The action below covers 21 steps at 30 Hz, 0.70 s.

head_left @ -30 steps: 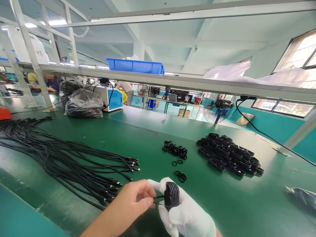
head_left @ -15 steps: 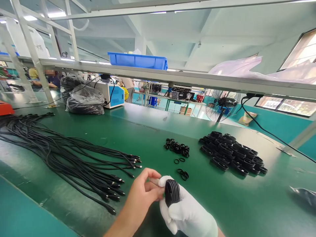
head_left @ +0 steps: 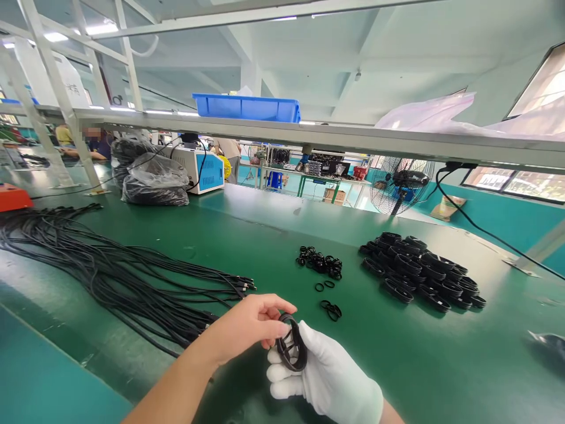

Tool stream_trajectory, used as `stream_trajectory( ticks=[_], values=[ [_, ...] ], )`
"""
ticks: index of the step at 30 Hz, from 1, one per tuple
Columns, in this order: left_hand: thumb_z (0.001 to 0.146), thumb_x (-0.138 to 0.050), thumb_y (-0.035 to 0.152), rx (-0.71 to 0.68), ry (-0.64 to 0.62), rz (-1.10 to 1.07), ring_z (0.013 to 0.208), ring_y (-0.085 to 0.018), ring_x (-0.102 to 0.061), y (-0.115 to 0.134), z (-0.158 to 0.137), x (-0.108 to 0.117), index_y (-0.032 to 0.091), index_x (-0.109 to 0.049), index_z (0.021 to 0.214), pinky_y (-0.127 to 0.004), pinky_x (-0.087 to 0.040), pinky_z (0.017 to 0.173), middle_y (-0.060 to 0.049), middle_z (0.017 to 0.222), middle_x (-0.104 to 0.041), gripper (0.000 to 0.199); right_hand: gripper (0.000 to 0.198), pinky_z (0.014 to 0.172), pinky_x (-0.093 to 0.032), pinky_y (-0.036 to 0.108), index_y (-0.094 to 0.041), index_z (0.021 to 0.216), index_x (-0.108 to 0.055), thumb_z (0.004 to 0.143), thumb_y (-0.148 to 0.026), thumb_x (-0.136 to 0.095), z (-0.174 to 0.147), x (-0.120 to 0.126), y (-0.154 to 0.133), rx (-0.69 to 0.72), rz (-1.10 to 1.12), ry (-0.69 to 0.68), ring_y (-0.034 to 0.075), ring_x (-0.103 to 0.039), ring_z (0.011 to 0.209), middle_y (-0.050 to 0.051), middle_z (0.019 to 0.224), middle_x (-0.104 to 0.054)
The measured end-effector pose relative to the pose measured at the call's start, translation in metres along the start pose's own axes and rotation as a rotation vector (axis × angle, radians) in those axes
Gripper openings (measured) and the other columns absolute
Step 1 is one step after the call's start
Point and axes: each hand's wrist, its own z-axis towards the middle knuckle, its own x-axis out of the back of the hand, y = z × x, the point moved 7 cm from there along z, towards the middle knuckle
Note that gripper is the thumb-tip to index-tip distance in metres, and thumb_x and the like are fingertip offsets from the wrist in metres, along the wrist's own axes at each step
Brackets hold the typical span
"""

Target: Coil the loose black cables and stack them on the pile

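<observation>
A coiled black cable (head_left: 301, 353) rests in my right hand (head_left: 326, 371), which wears a white glove with its fingers curled round the coil. My bare left hand (head_left: 253, 327) pinches the coil's near-left side between thumb and fingers. Ahead of the hands lie a few loose black rings (head_left: 331, 310), with a small heap of similar rings (head_left: 320, 262) behind them. Straight black cables (head_left: 119, 271) are spread out left of my hands, their metal plugs pointing toward the middle. To the right stands a pile of coiled cables (head_left: 419, 271).
A shelf (head_left: 353, 134) spans the green table (head_left: 247, 235) and carries a blue bin (head_left: 247, 109). Plastic-bagged goods (head_left: 154, 179) and a white-and-blue machine (head_left: 203, 168) stand at the back left. A fan (head_left: 401, 179) is beyond the table. Other people are in the background.
The coil has been turned so that its round opening now faces me. My left hand has shifted from the glove's fingertips onto the coil's edge. The view has moved slightly.
</observation>
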Motion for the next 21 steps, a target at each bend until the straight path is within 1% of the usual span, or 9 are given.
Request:
stream_trajectory(
  ticks=[1,3,4,6,8,9,13,18,21],
  values=[
    [0.071,-0.062,0.027,0.013,-0.013,-0.055,0.054,-0.008,-0.048,-0.003,0.002,0.001,0.017,-0.064,0.100,-0.022,-0.041,0.053,0.005,0.066,-0.052,0.031,0.058,0.073,-0.045,0.036,-0.008,0.098,-0.060,0.078,-0.061,-0.050,0.000,-0.002,0.000,-0.014,-0.022,-0.004,0.019,-0.059,0.076,0.010,0.084,-0.058],
    [0.071,-0.064,0.032,0.044,0.030,-0.083,0.045,-0.007,-0.043,-0.008,0.006,0.003,0.012,-0.063,0.094,-0.021,-0.038,0.046,0.007,0.055,-0.048,0.030,0.058,0.072,-0.043,0.033,-0.009,0.099,-0.060,0.076,-0.061,-0.053,0.001,-0.007,-0.004,0.020,-0.100,-0.001,0.017,-0.057,0.077,0.010,0.090,-0.057],
    [0.069,-0.065,0.033,0.065,0.075,-0.058,0.042,-0.007,-0.042,-0.010,0.008,0.004,0.011,-0.062,0.091,-0.020,-0.036,0.043,0.007,0.051,-0.047,0.031,0.053,0.071,-0.043,0.031,-0.012,0.100,-0.059,0.073,-0.057,-0.060,0.001,-0.008,-0.008,0.050,-0.165,0.021,0.015,-0.055,0.077,0.009,0.094,-0.056],
    [0.066,-0.067,0.034,0.103,0.156,0.008,0.040,-0.007,-0.042,-0.014,0.011,0.005,0.011,-0.060,0.085,-0.020,-0.033,0.039,0.008,0.048,-0.047,0.030,0.046,0.067,-0.041,0.028,-0.016,0.100,-0.057,0.064,-0.040,-0.074,0.001,-0.005,-0.014,0.104,-0.332,0.109,0.013,-0.052,0.075,0.005,0.097,-0.056],
    [0.065,-0.067,0.035,0.126,0.190,0.050,0.039,-0.007,-0.042,-0.014,0.012,0.003,0.012,-0.058,0.082,-0.019,-0.032,0.038,0.008,0.049,-0.048,0.029,0.044,0.064,-0.039,0.026,-0.017,0.095,-0.056,0.057,-0.024,-0.077,0.001,-0.001,-0.018,0.122,-0.462,0.200,0.013,-0.051,0.074,0.002,0.090,-0.056],
    [0.066,-0.066,0.036,0.122,0.202,0.055,0.038,-0.007,-0.042,-0.014,0.012,0.002,0.013,-0.057,0.081,-0.019,-0.032,0.038,0.007,0.050,-0.050,0.028,0.042,0.063,-0.039,0.026,-0.017,0.093,-0.055,0.056,-0.020,-0.075,0.001,0.001,-0.019,0.118,-0.482,0.230,0.013,-0.052,0.074,0.002,0.088,-0.056],
    [0.077,-0.053,0.043,0.062,0.275,-0.017,0.039,-0.005,-0.039,-0.011,0.003,0.004,0.015,-0.052,0.074,-0.019,-0.029,0.041,0.004,0.058,-0.056,0.028,0.047,0.066,-0.041,0.028,-0.016,0.098,-0.052,0.054,-0.017,-0.070,0.001,0.004,-0.014,0.061,-0.374,0.237,0.017,-0.056,0.081,0.004,0.095,-0.057],
    [0.067,-0.063,0.032,0.103,0.174,-0.184,0.043,-0.004,-0.032,-0.023,-0.007,-0.016,0.015,-0.050,0.066,-0.019,-0.023,0.043,0.008,0.052,-0.047,0.021,0.041,0.062,-0.039,0.024,-0.015,0.085,-0.051,0.048,-0.005,-0.067,0.001,-0.005,-0.015,0.067,-0.324,0.231,0.015,-0.056,0.077,0.001,0.078,-0.060],
    [0.065,-0.064,0.032,0.116,0.202,-0.242,0.044,-0.005,-0.031,-0.028,-0.008,-0.022,0.016,-0.049,0.063,-0.019,-0.023,0.045,0.009,0.050,-0.042,0.022,0.036,0.061,-0.040,0.024,-0.014,0.080,-0.051,0.050,-0.011,-0.070,0.001,-0.007,-0.015,0.063,-0.335,0.213,0.015,-0.057,0.074,0.001,0.073,-0.060]
  ],
)
